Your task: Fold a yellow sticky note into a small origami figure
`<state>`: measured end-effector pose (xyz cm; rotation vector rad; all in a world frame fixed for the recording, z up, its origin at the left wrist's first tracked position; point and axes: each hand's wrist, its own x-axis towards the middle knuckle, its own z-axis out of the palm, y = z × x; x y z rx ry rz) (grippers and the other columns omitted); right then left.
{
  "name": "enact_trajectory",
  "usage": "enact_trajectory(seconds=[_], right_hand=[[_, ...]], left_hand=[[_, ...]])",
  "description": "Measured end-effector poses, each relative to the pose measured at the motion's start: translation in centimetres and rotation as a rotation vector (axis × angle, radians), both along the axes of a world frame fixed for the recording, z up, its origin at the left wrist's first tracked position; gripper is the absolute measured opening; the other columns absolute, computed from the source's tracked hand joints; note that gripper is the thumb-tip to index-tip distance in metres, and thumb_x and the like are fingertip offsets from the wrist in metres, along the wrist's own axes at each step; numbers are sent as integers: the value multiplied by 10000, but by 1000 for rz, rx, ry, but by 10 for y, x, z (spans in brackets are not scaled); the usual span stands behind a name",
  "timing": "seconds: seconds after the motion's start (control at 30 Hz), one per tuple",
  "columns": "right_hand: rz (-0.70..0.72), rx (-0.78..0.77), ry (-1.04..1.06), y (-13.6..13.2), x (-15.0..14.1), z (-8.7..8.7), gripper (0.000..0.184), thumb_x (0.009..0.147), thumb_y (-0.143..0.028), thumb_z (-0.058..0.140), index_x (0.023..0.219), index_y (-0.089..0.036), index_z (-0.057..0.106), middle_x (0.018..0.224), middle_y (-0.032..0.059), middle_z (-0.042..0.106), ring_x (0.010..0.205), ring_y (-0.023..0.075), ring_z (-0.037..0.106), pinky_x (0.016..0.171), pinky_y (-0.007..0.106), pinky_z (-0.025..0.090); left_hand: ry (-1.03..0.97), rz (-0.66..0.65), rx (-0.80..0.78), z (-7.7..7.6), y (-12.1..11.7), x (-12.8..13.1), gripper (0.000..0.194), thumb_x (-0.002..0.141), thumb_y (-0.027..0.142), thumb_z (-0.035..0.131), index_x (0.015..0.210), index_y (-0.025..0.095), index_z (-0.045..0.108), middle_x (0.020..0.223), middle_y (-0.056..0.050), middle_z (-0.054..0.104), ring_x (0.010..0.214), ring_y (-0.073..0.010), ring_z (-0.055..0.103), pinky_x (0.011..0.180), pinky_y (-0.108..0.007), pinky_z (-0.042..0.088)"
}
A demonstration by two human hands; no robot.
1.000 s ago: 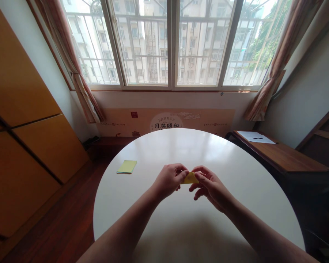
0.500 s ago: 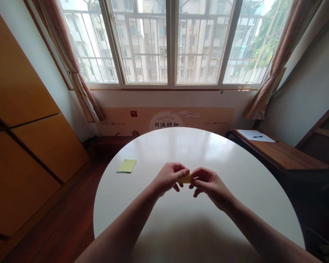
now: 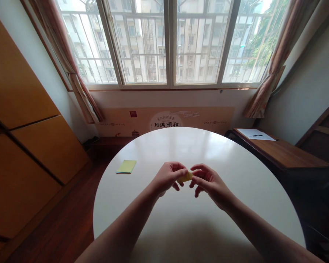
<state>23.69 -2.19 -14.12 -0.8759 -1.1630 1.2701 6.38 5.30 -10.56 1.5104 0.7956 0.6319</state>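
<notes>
A small yellow piece of paper (image 3: 184, 178) is held up above the round white table (image 3: 164, 212), between my two hands. My left hand (image 3: 171, 176) pinches its left part between thumb and fingers. At the paper's right edge, the thumb of my right hand (image 3: 207, 180) presses against it, while the index finger is raised and the other fingers are curled loosely apart. The fingers partly cover the paper, so its full shape is hidden.
A pad of yellow-green and bluish sticky notes (image 3: 126, 166) lies on the table's left side. To the right, a wooden side table (image 3: 293, 156) bears a white sheet (image 3: 249, 133) with a pen. Orange-brown cabinets (image 3: 44, 146) stand at the left.
My right index finger has lifted away from the paper, leaving the thumb at its edge. The paper has tilted slightly, its right end higher. My left hand has hardly moved.
</notes>
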Motion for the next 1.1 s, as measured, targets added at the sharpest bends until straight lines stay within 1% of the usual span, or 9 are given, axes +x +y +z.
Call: enact_trajectory(seconds=[0.17, 0.33, 0.4, 0.57, 0.77, 0.87, 0.97, 1.03, 1.1], right_hand=[[-48, 13, -18, -2, 0, 2, 248, 821, -346, 742, 976, -194, 621, 814, 37, 686, 744, 198, 668, 601, 335, 600], [-80, 31, -34, -1, 2, 2, 239, 818, -329, 738, 997, -192, 656, 825, 40, 692, 727, 195, 671, 606, 342, 604], [-94, 36, -34, -1, 2, 2, 236, 818, -329, 735, 997, -190, 667, 825, 43, 696, 721, 194, 670, 600, 342, 604], [-102, 54, -48, 0, 1, 1, 209, 812, -320, 730, 969, -191, 679, 833, 49, 709, 730, 203, 677, 599, 348, 607], [-119, 86, -77, -1, 1, 1, 185, 806, -283, 717, 967, -194, 693, 853, 53, 715, 718, 202, 677, 586, 353, 610], [-130, 105, -100, -2, 2, 2, 180, 803, -265, 707, 969, -195, 701, 841, 51, 713, 713, 200, 675, 578, 349, 611], [-131, 110, -117, -2, 2, 3, 169, 805, -248, 690, 966, -197, 704, 818, 45, 707, 712, 201, 674, 569, 343, 609], [-130, 113, -125, -2, 1, 3, 164, 802, -242, 688, 960, -198, 702, 817, 42, 704, 706, 199, 674, 564, 342, 606], [-131, 122, -127, -2, 1, 2, 173, 799, -246, 694, 966, -201, 695, 817, 38, 702, 697, 197, 672, 558, 340, 602]], left_hand=[[-33, 26, -42, 2, -1, 0, 199, 736, 309, 712, 802, 129, 659, 714, -43, 648, 550, -129, 609, 372, -179, 455], [-29, 15, -51, 5, -2, 0, 226, 734, 314, 715, 849, 122, 680, 748, -64, 671, 568, -142, 637, 377, -182, 464], [-35, 22, -28, 4, -2, 0, 233, 739, 297, 698, 891, 120, 685, 781, -75, 687, 569, -149, 650, 378, -190, 475], [-33, 43, 131, -1, -3, 1, 220, 750, 209, 617, 943, 126, 679, 790, -80, 715, 554, -159, 667, 380, -201, 492], [-30, 34, 139, -1, -5, 2, 186, 728, 171, 595, 897, 130, 663, 773, -69, 707, 558, -156, 666, 398, -208, 506], [-34, 33, 106, 3, -5, 1, 197, 755, 222, 614, 924, 128, 659, 790, -76, 699, 594, -165, 667, 396, -205, 503], [-23, 13, 58, 5, -6, 0, 284, 810, 361, 627, 949, 117, 668, 776, -89, 690, 627, -175, 665, 395, -200, 494], [10, 5, 35, 6, -5, 0, 335, 807, 425, 647, 895, 102, 677, 745, -93, 685, 614, -171, 655, 396, -197, 488], [42, 12, 27, 6, -5, 0, 338, 787, 431, 674, 829, 96, 682, 714, -88, 677, 598, -161, 641, 401, -195, 488]])
